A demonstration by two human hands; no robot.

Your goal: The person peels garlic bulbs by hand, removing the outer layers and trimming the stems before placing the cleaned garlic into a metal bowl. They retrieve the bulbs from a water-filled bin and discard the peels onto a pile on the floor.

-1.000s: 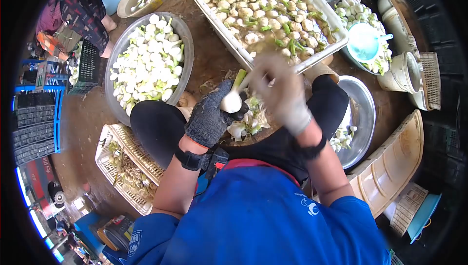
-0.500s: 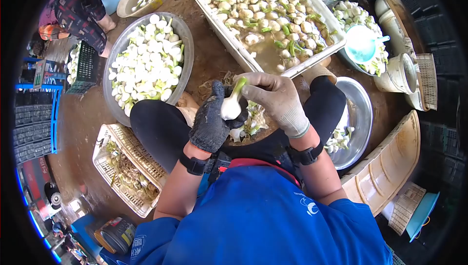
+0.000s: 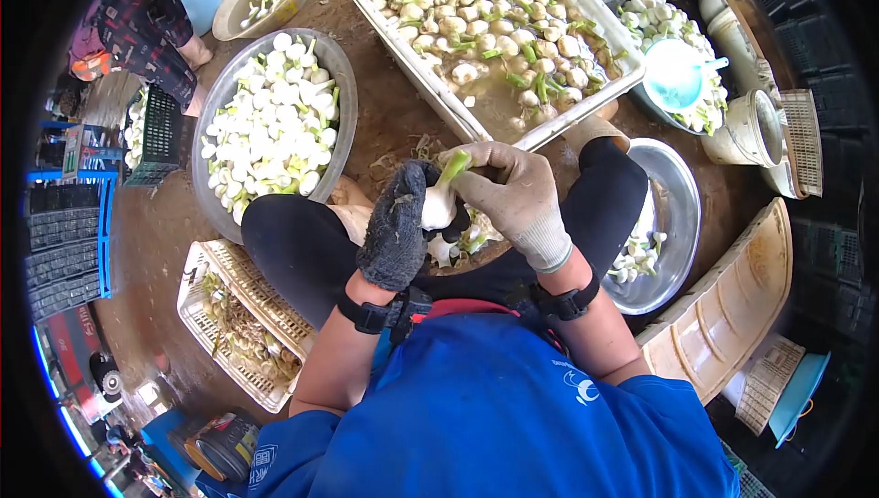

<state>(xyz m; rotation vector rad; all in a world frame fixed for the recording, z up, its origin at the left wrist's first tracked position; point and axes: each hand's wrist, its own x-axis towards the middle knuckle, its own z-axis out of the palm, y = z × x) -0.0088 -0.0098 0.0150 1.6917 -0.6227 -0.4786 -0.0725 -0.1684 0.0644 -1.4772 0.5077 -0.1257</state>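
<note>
My left hand (image 3: 396, 228), in a dark grey knit glove, is closed around a white garlic bulb (image 3: 439, 208) between my knees. The bulb's short green stem (image 3: 454, 167) points up and right. My right hand (image 3: 518, 194), in a pale glove with a white cuff, pinches at that stem with thumb and forefinger. Below the bulb lie green and white trimmings (image 3: 472, 240), partly covered by my hands. A metal basin (image 3: 679, 251) beside my right knee holds several trimmed bulbs (image 3: 638, 255).
Ahead stands a white tub (image 3: 430, 86) of unpeeled bulbs in murky water. A grey basin (image 3: 343, 123) piled with white bulbs is at the left. Nearer sits a cream crate (image 3: 197, 301) of peelings. Another person's legs (image 3: 151, 36) show at upper left.
The bulb has tipped slightly and sits deeper between my hands. My right hand has shifted a little left and down, its fingers still on the stem.
</note>
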